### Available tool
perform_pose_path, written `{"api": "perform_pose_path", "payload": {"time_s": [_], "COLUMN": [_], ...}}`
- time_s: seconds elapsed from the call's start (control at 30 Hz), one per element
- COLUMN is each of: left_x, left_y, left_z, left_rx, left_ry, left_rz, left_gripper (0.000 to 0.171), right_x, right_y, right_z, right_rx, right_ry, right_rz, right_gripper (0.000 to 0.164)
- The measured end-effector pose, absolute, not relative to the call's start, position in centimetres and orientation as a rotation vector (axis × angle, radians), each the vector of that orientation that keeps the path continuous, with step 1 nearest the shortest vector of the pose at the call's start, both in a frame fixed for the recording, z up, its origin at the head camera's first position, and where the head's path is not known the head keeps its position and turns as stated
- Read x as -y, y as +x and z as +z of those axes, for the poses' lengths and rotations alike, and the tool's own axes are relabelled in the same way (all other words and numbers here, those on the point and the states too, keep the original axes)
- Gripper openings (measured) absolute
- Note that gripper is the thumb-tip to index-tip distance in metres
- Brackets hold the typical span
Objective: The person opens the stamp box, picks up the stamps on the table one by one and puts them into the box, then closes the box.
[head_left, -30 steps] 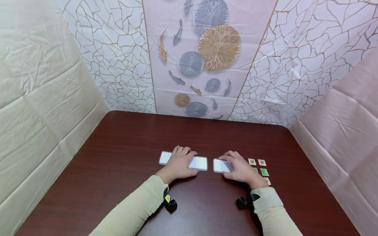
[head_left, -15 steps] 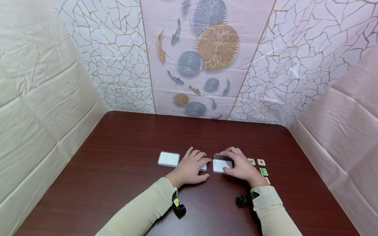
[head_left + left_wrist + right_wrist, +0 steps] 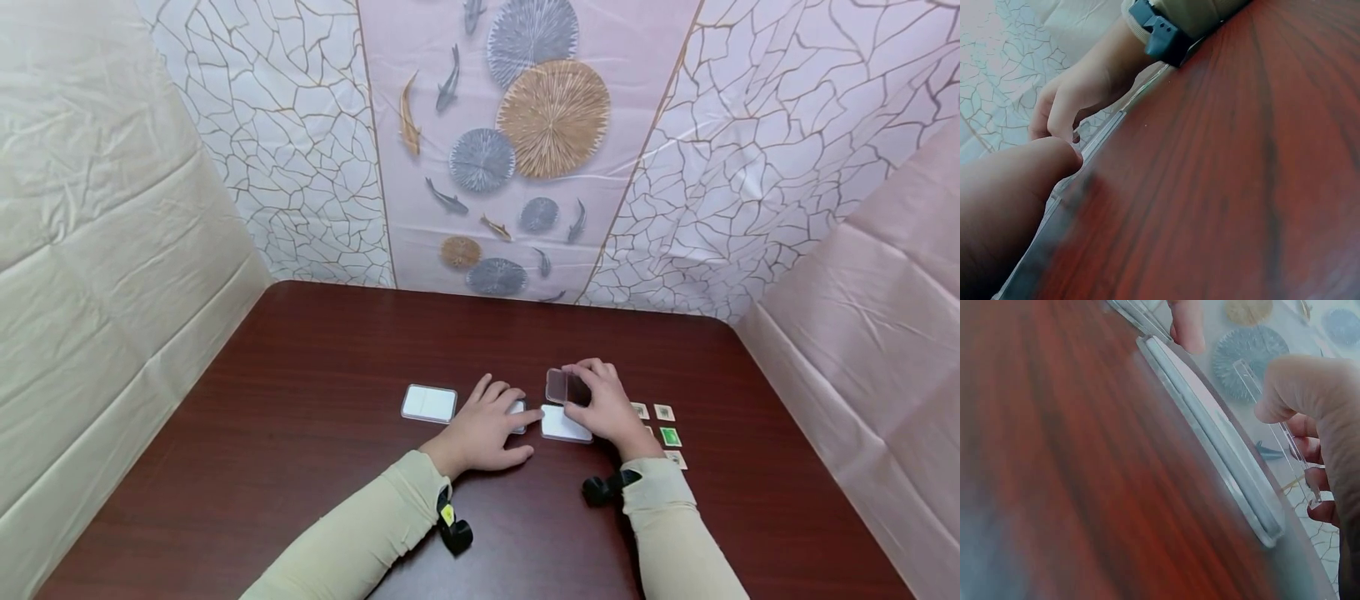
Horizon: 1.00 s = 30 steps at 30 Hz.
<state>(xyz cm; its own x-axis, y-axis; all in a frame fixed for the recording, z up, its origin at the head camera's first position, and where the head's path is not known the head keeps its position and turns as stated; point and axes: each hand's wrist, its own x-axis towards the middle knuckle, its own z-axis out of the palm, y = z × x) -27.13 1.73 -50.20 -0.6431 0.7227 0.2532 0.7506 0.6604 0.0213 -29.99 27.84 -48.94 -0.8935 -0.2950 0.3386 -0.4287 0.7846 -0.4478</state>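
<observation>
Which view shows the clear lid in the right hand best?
Right wrist: close up, the clear lid shows nearly edge-on in the right hand, apart from the case. Head: its face, smaller, partly covered by that hand. Left wrist: too indistinct to make out.

Clear lid off white-filled case

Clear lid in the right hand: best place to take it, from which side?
Likely its left end: pinch the clear lid by its near and far edges there, coming from the left. It's a thin, flat piece, and the right hand covers its right end.
</observation>
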Motion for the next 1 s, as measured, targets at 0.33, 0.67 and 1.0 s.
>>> {"api": "perform_pose_path", "payload": {"time_s": [0.33, 0.67, 1.0], "left_x": [-1.6, -1.6, -1.6], "left_y": [-27.1, -27.0, -26.8], "left_z": [-50.3, -50.2, -49.7], "left_rx": [2.655, 2.649, 2.655], "left_ry": [-1.213, -1.210, -1.209], "left_rz": [-0.168, -0.161, -0.157], "left_gripper": [0.053, 0.051, 0.051], "right_x": [-27.0, -27.1, -27.2], "right_y": [-31.3, -31.8, -31.9], "right_z": [-49.4, -49.8, -49.7], "right_rx": [2.802, 2.860, 2.886], "right_ry": [0.488, 0.446, 0.457], "right_rz": [0.806, 0.845, 0.846], "right_gripper": [0.057, 0.054, 0.055]}}
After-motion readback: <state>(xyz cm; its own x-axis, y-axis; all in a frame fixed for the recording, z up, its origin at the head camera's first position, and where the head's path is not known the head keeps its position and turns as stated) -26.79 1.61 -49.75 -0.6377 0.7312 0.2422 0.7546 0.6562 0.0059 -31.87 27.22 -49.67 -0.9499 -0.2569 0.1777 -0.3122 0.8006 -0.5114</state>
